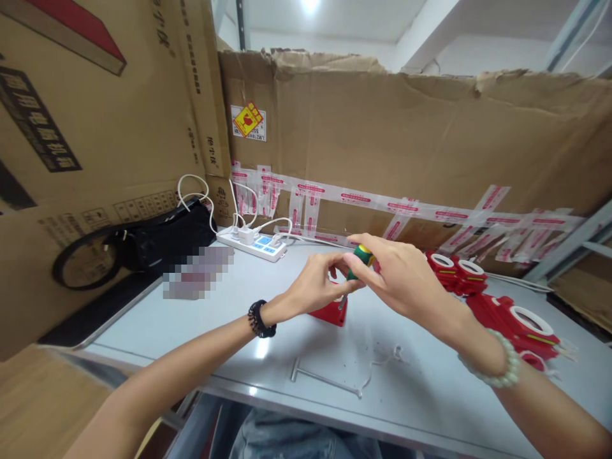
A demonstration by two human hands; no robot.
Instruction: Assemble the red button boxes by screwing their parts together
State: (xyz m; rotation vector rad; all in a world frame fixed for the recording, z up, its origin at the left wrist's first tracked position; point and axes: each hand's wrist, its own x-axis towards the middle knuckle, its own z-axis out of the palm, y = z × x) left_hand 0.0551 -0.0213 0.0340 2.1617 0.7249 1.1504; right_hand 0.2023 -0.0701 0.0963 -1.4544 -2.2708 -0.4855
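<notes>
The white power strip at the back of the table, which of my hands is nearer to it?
Left. The left hand is just right of and in front of the power strip; the right hand, holding the screwdriver, is further right, beyond the left.

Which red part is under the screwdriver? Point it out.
The lone red part at the table's middle, directly beneath both hands, with the screwdriver tip on it. The other red parts lie heaped at the right, untouched.
</notes>
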